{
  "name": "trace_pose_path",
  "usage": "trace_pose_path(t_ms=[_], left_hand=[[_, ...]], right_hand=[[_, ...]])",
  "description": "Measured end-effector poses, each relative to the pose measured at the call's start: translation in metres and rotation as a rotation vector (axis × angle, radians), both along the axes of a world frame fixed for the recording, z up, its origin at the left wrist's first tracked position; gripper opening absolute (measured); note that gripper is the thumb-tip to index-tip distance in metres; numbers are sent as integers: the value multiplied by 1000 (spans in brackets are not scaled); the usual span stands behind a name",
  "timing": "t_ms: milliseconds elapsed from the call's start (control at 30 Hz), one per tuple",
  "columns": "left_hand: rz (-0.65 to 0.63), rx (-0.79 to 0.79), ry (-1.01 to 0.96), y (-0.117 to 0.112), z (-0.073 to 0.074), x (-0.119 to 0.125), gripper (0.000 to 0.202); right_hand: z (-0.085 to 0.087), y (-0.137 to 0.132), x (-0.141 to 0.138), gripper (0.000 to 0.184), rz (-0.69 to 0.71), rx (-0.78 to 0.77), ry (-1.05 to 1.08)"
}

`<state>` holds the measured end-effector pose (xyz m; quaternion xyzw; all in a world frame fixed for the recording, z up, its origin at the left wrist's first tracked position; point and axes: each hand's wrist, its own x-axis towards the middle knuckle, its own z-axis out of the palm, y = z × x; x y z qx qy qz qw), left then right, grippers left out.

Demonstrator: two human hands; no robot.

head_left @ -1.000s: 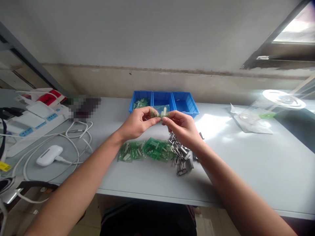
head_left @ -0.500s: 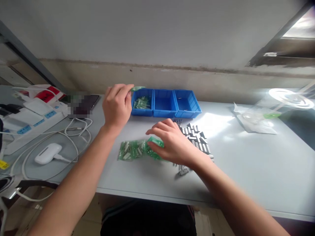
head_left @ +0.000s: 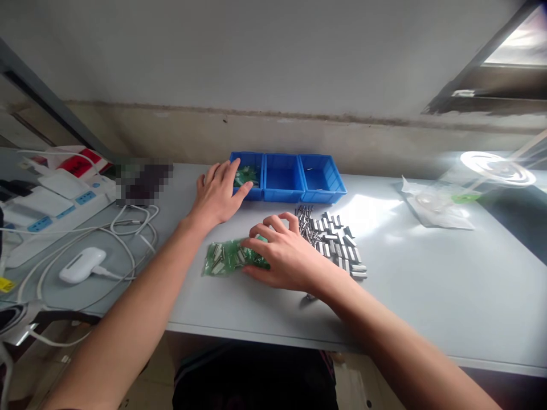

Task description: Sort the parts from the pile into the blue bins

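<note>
My left hand (head_left: 217,193) lies open with its fingers stretched toward the leftmost blue bin (head_left: 248,173), which holds small green bags. My right hand (head_left: 282,253) rests with curled fingers on a pile of green bags of small parts (head_left: 224,259) on the grey table (head_left: 427,296). Whether it grips a bag I cannot make out. A heap of small metal pieces (head_left: 337,245) lies just right of that hand.
Two more blue bins (head_left: 301,179) stand beside the first, near the wall. At left are a white power strip (head_left: 51,210), cables and a white device (head_left: 81,265). Crumpled clear plastic (head_left: 440,205) lies at the far right. The table's front edge runs close below my arms.
My hands parted from holding one bag together. The left carried it to the leftmost bin and now lies open there. The right dropped onto the green bag pile.
</note>
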<state>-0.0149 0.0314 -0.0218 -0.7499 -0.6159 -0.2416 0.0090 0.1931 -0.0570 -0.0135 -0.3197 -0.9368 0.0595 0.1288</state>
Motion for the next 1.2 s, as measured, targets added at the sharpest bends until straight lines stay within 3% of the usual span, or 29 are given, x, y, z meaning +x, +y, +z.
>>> trace_pose_path(t_ms=[133, 267, 367, 500, 600, 800, 967, 1067, 1200], left_hand=[[-18, 74, -3, -1, 0, 2, 48], [-69, 23, -38, 1, 1, 1, 35], [-105, -26, -80, 3, -2, 0, 40], [-128, -97, -88, 2, -5, 0, 56], [-105, -92, -59, 2, -5, 1, 57], [-122, 132, -44, -4, 5, 8, 45], [-308, 293, -237, -17, 23, 14, 51], [-474, 171, -409, -25, 31, 16, 60], [-608, -270, -612, -30, 33, 19, 61]], right_hand=[[0, 2, -1, 28, -43, 39, 35], [-1, 4, 1, 33, -77, 70, 66], [0, 5, 3, 27, -58, 72, 89], [0, 3, 3, 37, -13, 43, 54], [-1, 3, 2, 32, -10, 16, 27], [-1, 4, 1, 17, -42, 47, 80], [3, 6, 2, 28, -130, 104, 169], [5, 10, 5, 25, -235, 103, 314], [8, 20, 14, 18, -343, -13, 602]])
